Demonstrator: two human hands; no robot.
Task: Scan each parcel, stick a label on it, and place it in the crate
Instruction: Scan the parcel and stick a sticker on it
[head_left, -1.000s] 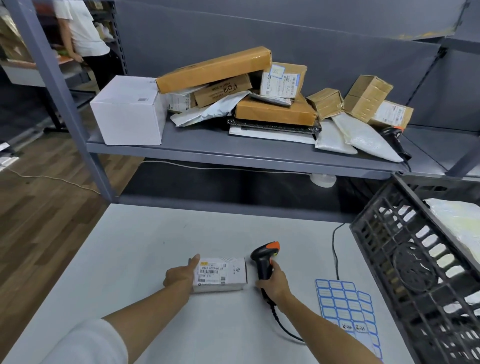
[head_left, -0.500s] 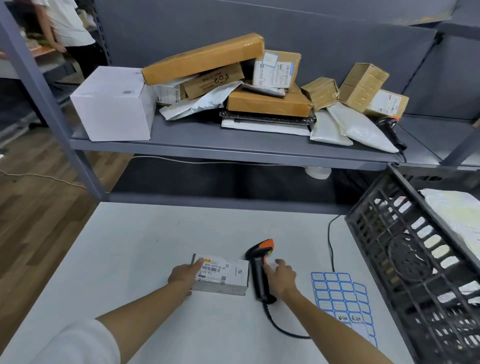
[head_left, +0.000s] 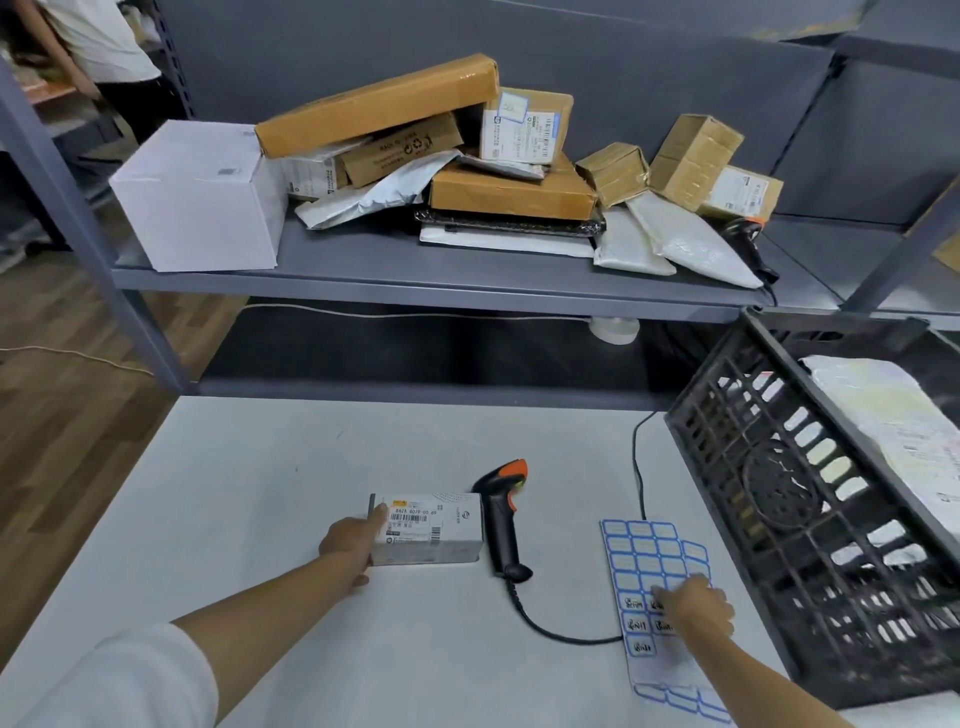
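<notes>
A small white parcel (head_left: 434, 530) with a barcode label lies on the white table (head_left: 260, 493). My left hand (head_left: 350, 545) grips its left end, thumb on the top. Just right of the parcel, the black-and-orange scanner (head_left: 501, 519) lies on the table, with no hand on it. My right hand (head_left: 696, 605) rests with its fingertips on the blue-bordered label sheet (head_left: 649, 556), near the printed labels. At the right, the black plastic crate (head_left: 810, 519) stands tilted with a white bag parcel (head_left: 893, 415) in it.
The grey shelf (head_left: 415, 283) behind the table holds a white box (head_left: 200, 202), several brown cartons, white mailers and a second scanner (head_left: 750, 244). The scanner cable (head_left: 550, 626) curls across the table. A person stands at the far left (head_left: 104, 47).
My right hand let go of the scanner, which now lies on the table, and moved right onto the label sheet. My left hand stays on the parcel.
</notes>
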